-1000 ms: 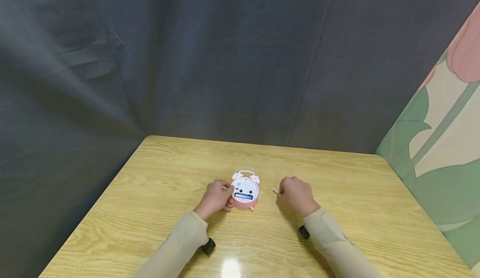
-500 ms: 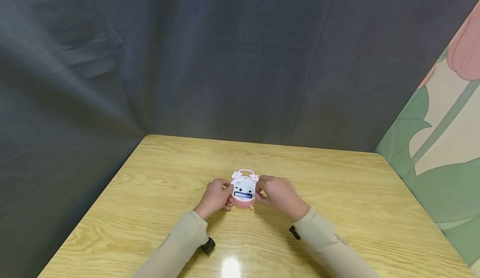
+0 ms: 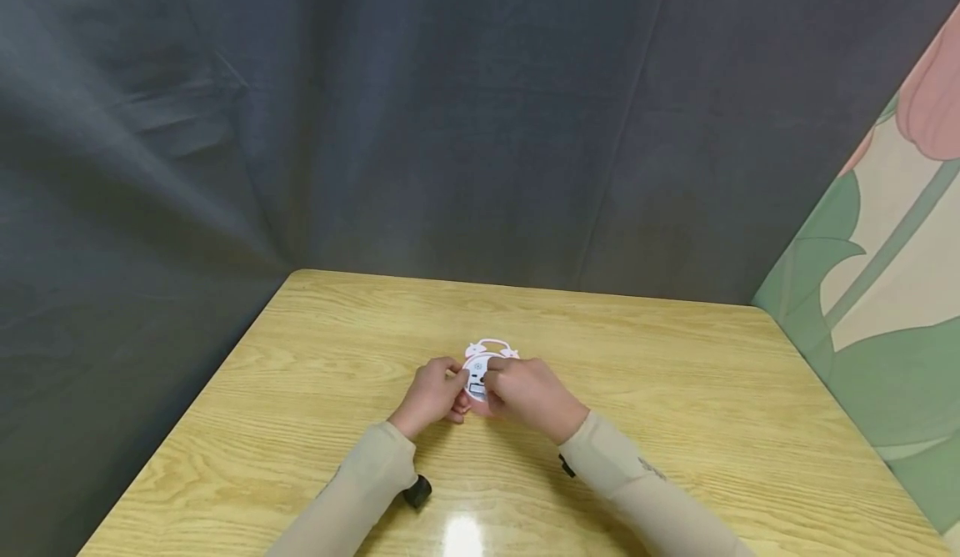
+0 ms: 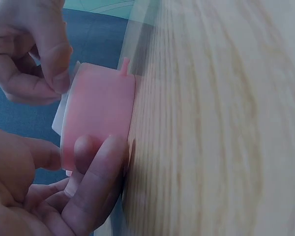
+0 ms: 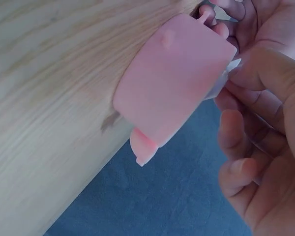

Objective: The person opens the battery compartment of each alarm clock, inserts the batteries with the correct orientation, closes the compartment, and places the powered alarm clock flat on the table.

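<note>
A pink twin-bell alarm clock (image 3: 476, 365) lies on its face on the wooden table, its white back upward. My left hand (image 3: 429, 394) grips the clock's left rim, fingers round the pink side (image 4: 101, 101) and thumb at the back edge. My right hand (image 3: 534, 397) is over the right part of the clock's back. Between its thumb and fingers it pinches a small white battery cover (image 5: 218, 87), held at the back, partly hidden by the fingers. The right hand covers much of the battery compartment in the head view.
The wooden table (image 3: 360, 332) stretches around the clock on all sides. A dark curtain (image 3: 465, 123) hangs behind and to the left of it. At the right stands a panel with a flower pattern (image 3: 885, 290). A black wrist camera (image 3: 417, 492) sits under the left sleeve.
My right hand has moved left from beside the clock to over its back, bringing the white battery cover with it. My left hand has kept its grip on the clock.
</note>
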